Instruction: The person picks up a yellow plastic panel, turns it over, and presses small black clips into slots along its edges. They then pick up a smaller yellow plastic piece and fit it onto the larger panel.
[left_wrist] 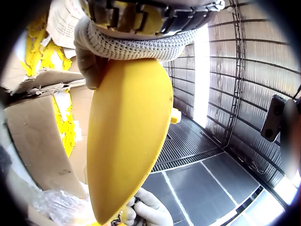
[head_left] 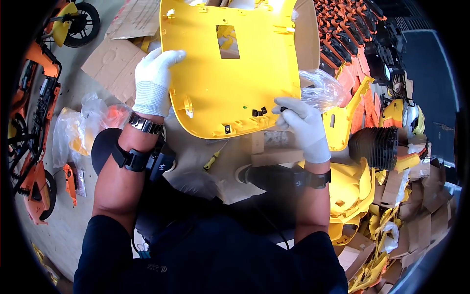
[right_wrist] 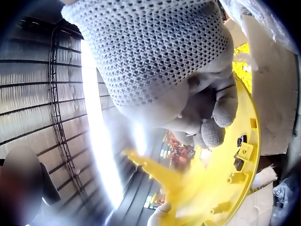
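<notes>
A curved yellow panel [head_left: 254, 73] with a rectangular cutout is held up in front of the body. At its left edge, my gloved left hand [head_left: 155, 81] grips it, thumb over the inner face; the left wrist view shows the hand [left_wrist: 89, 59] at the panel's [left_wrist: 127, 127] top. My gloved right hand [head_left: 306, 127] pinches a small black piece [head_left: 283, 109] beside the lower right edge; the piece [left_wrist: 136, 200] also shows in the left wrist view. Small black clips [head_left: 259, 112] sit on the panel near its lower edge, close to the right fingers.
Cardboard [head_left: 115, 63] lies behind the panel, with plastic wrap [head_left: 323, 90] at its right. More yellow parts [head_left: 350, 191] are piled to the right. A yellow-handled tool [head_left: 211, 160] lies on the floor below. Orange frames [head_left: 44, 63] stand at the left.
</notes>
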### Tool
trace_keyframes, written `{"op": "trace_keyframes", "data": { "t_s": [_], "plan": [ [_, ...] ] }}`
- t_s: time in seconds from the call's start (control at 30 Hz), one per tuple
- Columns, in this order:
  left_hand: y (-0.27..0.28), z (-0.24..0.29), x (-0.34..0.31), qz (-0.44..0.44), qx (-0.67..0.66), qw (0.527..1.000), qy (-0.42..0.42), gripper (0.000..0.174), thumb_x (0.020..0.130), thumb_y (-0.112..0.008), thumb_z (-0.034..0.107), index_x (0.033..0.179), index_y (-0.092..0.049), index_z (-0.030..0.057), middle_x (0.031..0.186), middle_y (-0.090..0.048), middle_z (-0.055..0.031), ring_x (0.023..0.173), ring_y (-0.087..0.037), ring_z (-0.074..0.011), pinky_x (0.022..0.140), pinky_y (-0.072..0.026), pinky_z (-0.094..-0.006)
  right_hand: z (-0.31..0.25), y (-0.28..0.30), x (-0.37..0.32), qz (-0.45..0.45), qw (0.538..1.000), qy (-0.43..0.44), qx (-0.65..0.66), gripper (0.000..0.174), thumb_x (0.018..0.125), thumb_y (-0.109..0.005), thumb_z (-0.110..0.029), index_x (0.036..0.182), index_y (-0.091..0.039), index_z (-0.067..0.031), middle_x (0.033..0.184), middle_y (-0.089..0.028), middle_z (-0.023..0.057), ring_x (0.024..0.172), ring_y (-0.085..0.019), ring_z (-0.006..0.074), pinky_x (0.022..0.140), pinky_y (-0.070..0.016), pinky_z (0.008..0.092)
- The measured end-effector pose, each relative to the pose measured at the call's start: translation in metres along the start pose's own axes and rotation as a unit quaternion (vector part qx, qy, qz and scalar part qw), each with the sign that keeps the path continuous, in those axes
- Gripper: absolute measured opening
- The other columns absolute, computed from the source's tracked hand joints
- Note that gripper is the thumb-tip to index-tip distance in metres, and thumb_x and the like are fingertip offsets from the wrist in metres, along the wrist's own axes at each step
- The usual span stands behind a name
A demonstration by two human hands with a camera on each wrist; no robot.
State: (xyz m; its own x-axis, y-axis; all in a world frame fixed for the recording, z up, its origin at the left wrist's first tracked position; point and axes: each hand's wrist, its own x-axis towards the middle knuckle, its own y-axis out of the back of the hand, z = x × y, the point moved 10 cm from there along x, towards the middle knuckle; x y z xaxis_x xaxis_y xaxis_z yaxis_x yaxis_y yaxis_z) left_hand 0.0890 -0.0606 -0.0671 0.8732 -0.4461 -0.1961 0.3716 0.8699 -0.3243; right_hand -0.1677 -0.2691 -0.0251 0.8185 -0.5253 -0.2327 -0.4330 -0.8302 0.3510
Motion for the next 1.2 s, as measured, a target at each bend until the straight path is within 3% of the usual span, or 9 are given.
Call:
{"op": "trace_keyframes", "data": {
  "t_s": [0.1, 0.4, 0.6, 0.7, 1.0, 1.2],
  "plan": [
    [-0.002, 0.000, -0.002, -0.001, -0.015, 1.000, 0.014, 0.025, 0.086, -0.067, 0.010, 0.106, -0.070, -0.0051, 0.093, -0.072, -0.0098, 0.080, -0.068, -0.0171, 0.074, -0.0546, -0.0288, -0.002, -0.004, -0.001, -0.009, 0.999, 0.014, -0.038, 0.024, 0.095, -0.050, -0.003, 0.114, -0.063, 0.0047, 0.096, -0.072, 0.0130, 0.076, -0.068, 0.0132, 0.069, -0.0544, 0.0255],
    [-0.003, 0.004, -0.003, 0.000, 0.004, 1.000, 0.009, 0.024, 0.088, -0.066, 0.013, 0.105, -0.069, -0.0032, 0.093, -0.072, -0.0105, 0.081, -0.069, -0.0187, 0.075, -0.0550, -0.0299, 0.002, -0.001, -0.005, -0.017, 0.998, -0.056, -0.038, 0.025, 0.092, -0.052, -0.008, 0.112, -0.059, 0.0058, 0.083, -0.068, 0.0122, 0.070, -0.068, 0.0151, 0.066, -0.0540, 0.0259],
    [0.000, 0.006, -0.001, 0.002, 0.014, 1.000, -0.001, 0.025, 0.087, -0.066, 0.010, 0.106, -0.071, -0.0050, 0.094, -0.073, -0.0106, 0.081, -0.069, -0.0176, 0.075, -0.0543, -0.0288, 0.015, -0.012, 0.000, -0.002, 0.999, -0.030, 0.036, 0.026, 0.094, -0.059, -0.014, 0.112, -0.062, 0.0054, 0.081, -0.068, 0.0111, 0.068, -0.068, 0.0143, 0.064, -0.0536, 0.0254],
    [0.000, 0.006, -0.001, -0.001, 0.021, 1.000, -0.008, 0.025, 0.087, -0.066, 0.012, 0.105, -0.070, -0.0042, 0.093, -0.073, -0.0107, 0.081, -0.069, -0.0179, 0.075, -0.0546, -0.0291, 0.015, -0.010, -0.001, -0.025, 0.998, -0.062, -0.015, 0.026, 0.094, -0.064, -0.017, 0.109, -0.064, 0.0048, 0.083, -0.069, 0.0103, 0.071, -0.068, 0.0131, 0.066, -0.0531, 0.0252],
    [-0.001, 0.006, -0.001, -0.013, -0.005, 1.000, -0.001, 0.025, 0.087, -0.066, 0.010, 0.106, -0.071, -0.0050, 0.093, -0.073, -0.0107, 0.081, -0.069, -0.0175, 0.075, -0.0545, -0.0288, 0.002, -0.006, 0.003, 0.001, 0.986, 0.015, -0.167, 0.018, 0.091, -0.066, -0.012, 0.099, -0.069, 0.0028, 0.087, -0.071, 0.0097, 0.080, -0.068, 0.0151, 0.073, -0.0532, 0.0280],
    [0.001, 0.006, 0.001, -0.007, 0.000, 1.000, -0.008, 0.025, 0.087, -0.067, 0.010, 0.107, -0.071, -0.0048, 0.094, -0.072, -0.0102, 0.081, -0.068, -0.0175, 0.074, -0.0542, -0.0287, -0.011, -0.013, 0.002, -0.001, 0.974, 0.093, -0.208, 0.016, 0.092, -0.061, -0.007, 0.103, -0.070, 0.0009, 0.097, -0.073, 0.0149, 0.087, -0.071, 0.0252, 0.081, -0.0544, 0.0323]
  ]
}}
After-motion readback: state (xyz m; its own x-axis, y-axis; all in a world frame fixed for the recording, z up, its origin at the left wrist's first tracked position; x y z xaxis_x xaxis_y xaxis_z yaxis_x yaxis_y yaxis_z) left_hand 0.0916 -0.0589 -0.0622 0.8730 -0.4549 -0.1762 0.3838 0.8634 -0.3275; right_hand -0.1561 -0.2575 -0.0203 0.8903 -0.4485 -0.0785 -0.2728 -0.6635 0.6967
